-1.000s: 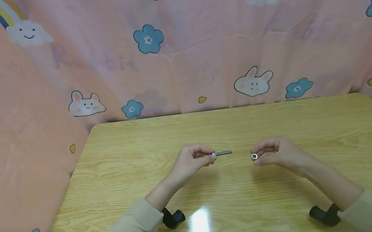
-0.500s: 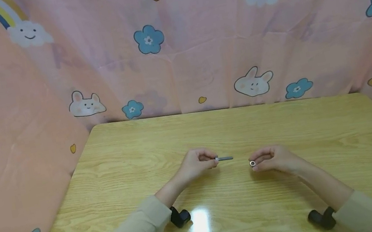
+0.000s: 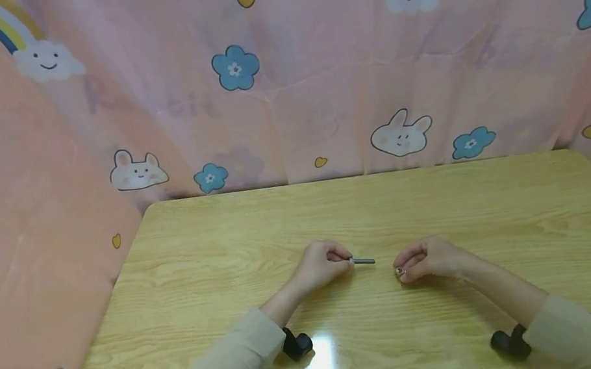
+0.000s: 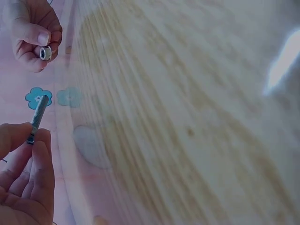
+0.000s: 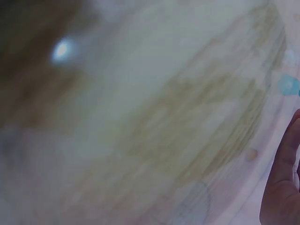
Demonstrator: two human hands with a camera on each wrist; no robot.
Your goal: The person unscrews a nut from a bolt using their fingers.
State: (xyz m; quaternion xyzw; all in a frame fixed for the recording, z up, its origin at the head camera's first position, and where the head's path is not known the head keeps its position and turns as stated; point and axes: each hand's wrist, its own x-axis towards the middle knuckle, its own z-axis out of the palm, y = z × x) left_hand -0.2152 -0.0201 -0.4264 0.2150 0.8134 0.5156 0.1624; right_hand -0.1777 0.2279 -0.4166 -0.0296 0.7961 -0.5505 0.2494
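Note:
Between thumb and fingers, my left hand [image 3: 317,266] pinches a silver bolt [image 3: 364,261] by its head end, the threaded shank pointing right toward the other hand. My right hand [image 3: 433,258] pinches a small silver nut [image 3: 400,271], its hole visible. A short gap separates the bolt's tip from the nut, and both are held above the table. In the left wrist view the bolt [image 4: 39,115] shows its threads, and the nut [image 4: 45,53] sits in the right hand's fingertips. Only part of the right hand [image 5: 283,178] appears in the right wrist view; the nut is out of sight there.
The wood-grain table [image 3: 210,239] spreads beneath both hands, with a bright light reflection near its front. A pink patterned cloth [image 3: 309,96] hangs behind and at the sides. Black wrist-worn devices [image 3: 298,345] show below each sleeve.
Both hands have come lower and nearer the front of the table. They are closer together, narrowing the gap between bolt and nut. The bolt's tip now tilts slightly downward.

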